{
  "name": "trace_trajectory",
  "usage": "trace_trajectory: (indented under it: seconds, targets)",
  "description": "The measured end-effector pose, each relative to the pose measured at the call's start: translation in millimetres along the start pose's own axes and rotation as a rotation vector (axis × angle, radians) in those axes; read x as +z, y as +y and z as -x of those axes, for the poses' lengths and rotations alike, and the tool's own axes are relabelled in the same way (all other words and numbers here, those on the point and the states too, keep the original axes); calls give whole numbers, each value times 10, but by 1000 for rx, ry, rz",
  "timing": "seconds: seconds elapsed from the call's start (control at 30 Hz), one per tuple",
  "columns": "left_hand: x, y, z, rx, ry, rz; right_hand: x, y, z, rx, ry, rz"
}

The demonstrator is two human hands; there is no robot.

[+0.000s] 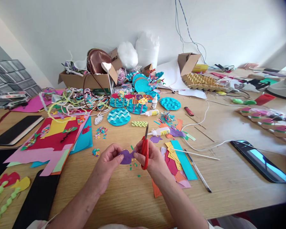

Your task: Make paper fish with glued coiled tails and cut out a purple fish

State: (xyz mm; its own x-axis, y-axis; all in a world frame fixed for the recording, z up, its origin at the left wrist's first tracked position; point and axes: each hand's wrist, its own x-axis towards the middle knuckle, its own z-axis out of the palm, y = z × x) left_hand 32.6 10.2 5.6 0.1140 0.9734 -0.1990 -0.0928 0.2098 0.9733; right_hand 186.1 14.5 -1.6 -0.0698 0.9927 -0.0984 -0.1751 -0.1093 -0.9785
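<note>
A purple paper fish [126, 158] is stretched between my two hands above the table. My left hand [109, 159] pinches its left end between thumb and fingers. With thumb and fingertips my right hand [153, 157] grips the narrow tail end. Red-handled scissors [145, 152] are also held in that hand, blades pointing up and away. A second purple paper fish [155, 139] lies just beyond, near a white glue bottle [162, 131]. Small green and orange paper scraps [134, 165] are scattered under my hands.
Coloured paper sheets [59, 136] are stacked at left, paper offcuts [173, 159] at right beside a pen [199, 171] and a stick [195, 154]. A phone [259, 162] with a white cable lies far right. Blue decorated discs [118, 117] and a cardboard box [85, 83] stand behind.
</note>
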Motion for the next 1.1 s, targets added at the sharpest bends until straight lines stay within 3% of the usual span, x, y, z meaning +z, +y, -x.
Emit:
trace_trajectory:
  seconds: [0.17,0.4,0.57,0.67,0.8,0.97,1.1]
  targets:
    - [-66,66,-31,67,32,-92,-51,-27,1,0,1,36]
    - [-109,99,-79,118,-44,-268,50,-60,-27,55,-108,43]
    - [-69,30,-34,90,30,13,126,2,-13,36,-18,-49]
    - [-19,-45,-19,38,-2,172,168,43,17,20,69,-102]
    - [52,-141,-34,-16,42,297,243,98,45,33,75,-167]
    - [44,-75,-42,-61,97,295,216,44,95,73,-46,-94]
    - [-144,138,-44,-109,-4,89,-48,-91,175,94,-322,248]
